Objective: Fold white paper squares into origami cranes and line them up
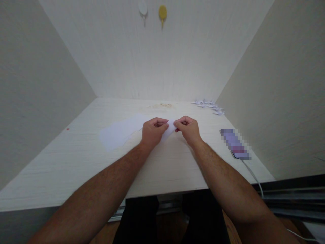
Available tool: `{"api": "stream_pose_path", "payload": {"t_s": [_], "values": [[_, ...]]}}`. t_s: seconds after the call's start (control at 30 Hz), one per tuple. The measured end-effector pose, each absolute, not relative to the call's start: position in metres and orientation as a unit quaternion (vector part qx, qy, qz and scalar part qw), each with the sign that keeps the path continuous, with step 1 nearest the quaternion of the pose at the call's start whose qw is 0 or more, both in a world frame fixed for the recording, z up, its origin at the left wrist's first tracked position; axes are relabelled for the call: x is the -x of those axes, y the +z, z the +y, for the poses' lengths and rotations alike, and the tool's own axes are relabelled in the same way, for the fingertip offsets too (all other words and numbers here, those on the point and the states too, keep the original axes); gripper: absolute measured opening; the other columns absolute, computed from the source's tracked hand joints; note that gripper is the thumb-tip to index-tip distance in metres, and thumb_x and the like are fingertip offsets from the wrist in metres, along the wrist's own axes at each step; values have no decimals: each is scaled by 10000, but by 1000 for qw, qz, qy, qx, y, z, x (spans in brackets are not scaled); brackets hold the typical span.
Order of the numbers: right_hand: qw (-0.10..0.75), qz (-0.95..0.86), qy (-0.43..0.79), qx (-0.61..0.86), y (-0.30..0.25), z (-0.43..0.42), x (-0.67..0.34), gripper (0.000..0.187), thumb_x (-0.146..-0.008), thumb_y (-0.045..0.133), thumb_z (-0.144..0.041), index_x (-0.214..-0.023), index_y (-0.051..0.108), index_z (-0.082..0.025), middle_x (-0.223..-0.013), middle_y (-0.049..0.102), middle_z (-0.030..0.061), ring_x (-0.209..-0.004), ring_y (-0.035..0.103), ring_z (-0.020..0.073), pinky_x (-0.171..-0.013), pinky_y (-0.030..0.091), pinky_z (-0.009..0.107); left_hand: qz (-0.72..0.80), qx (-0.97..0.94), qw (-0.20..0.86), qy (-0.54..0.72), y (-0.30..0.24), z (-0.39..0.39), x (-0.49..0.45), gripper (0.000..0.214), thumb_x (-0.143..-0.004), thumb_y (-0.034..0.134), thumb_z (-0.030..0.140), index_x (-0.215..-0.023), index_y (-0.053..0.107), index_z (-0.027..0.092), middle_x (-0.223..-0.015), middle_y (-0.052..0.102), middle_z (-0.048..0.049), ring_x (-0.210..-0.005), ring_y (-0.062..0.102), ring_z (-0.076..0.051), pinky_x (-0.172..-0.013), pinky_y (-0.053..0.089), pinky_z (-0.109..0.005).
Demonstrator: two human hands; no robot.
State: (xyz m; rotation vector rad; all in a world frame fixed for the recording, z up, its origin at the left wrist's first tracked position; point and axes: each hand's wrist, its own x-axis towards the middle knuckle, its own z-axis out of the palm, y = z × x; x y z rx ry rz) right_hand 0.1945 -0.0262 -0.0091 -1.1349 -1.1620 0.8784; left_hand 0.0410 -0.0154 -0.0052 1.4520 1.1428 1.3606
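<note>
Between my two hands is a small piece of white paper (168, 132), held up just over the table. My left hand (154, 130) pinches its left edge between thumb and fingers. On the opposite side, my right hand (188, 129) grips the paper the same way, thumb against the bent fingers. Fine creases in the paper are too faint to make out. Left of my left hand, more white paper sheets (119, 130) lie spread on the table.
Several folded white paper cranes (209, 105) cluster at the table's back right corner. A phone (235, 144), its screen blurred out, lies at the right with a white cable (254, 176) running off the edge. Walls enclose the white table (76, 162) on three sides; two hooks hang at the back.
</note>
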Motion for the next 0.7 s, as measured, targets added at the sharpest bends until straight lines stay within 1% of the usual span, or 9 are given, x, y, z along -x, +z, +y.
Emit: {"api": "stream_pose_path", "payload": {"t_s": [0.1,0.2,0.27,0.33,0.4,0.47,0.53,0.6,0.7], "values": [[572,-536,363,504,-9,-28,-195,233,-685,723,-369,-621,595,-185,-549,609,-21,-481,524,104,-487,427,244,456,-561,426,544,-7,-13,-40,176,-656,764,228,-818,749,160,-701,721,-31,-596,620,-132,-548,466,-240],[545,-567,312,533,-7,-31,-195,257,-713,702,-399,-616,617,-177,-549,604,-12,-487,499,101,-474,376,239,458,-551,440,542,-6,-12,-40,183,-647,769,220,-819,753,159,-697,717,-35,-585,612,-134,-542,458,-243],[538,-572,277,554,-6,-31,-196,279,-722,694,-410,-593,613,-176,-534,589,-11,-488,483,100,-470,355,240,454,-544,452,542,-5,-12,-41,186,-643,770,215,-819,754,157,-697,717,-38,-585,609,-133,-540,450,-240],[546,-560,267,563,-5,-31,-195,277,-708,705,-407,-592,597,-180,-530,580,-15,-488,484,101,-471,362,240,452,-535,461,545,-5,-12,-42,191,-633,773,211,-814,753,153,-692,715,-42,-588,607,-133,-540,444,-238],[578,-528,306,541,-4,-29,-192,235,-670,735,-380,-694,601,-188,-570,600,-26,-502,516,108,-483,405,240,446,-520,472,554,-5,-12,-43,198,-621,777,211,-807,750,149,-685,711,-43,-588,606,-135,-541,442,-238],[605,-493,378,498,-5,-28,-188,322,-628,765,-351,-861,598,-205,-646,638,-35,-544,564,119,-511,461,248,431,-500,493,566,-7,-11,-44,205,-614,778,218,-804,744,148,-681,709,-42,-589,612,-140,-553,456,-247],[601,-480,438,464,-6,-27,-183,406,-602,790,-351,-927,591,-209,-692,655,-33,-585,586,123,-536,494,254,412,-482,518,574,-9,-10,-45,214,-611,777,229,-805,736,148,-687,712,-43,-597,627,-153,-572,479,-265],[588,-484,459,458,-8,-27,-178,362,-597,804,-373,-836,603,-191,-660,632,-31,-584,574,117,-537,496,250,400,-471,534,577,-10,-10,-46,231,-602,784,238,-809,729,149,-701,717,-47,-602,639,-164,-588,498,-285],[598,-465,460,463,-11,-27,-174,326,-598,809,-388,-706,580,-182,-609,597,-35,-562,554,111,-536,500,256,393,-448,548,587,-12,-9,-46,257,-582,795,239,-810,721,147,-703,712,-44,-604,636,-163,-600,503,-293]]}}
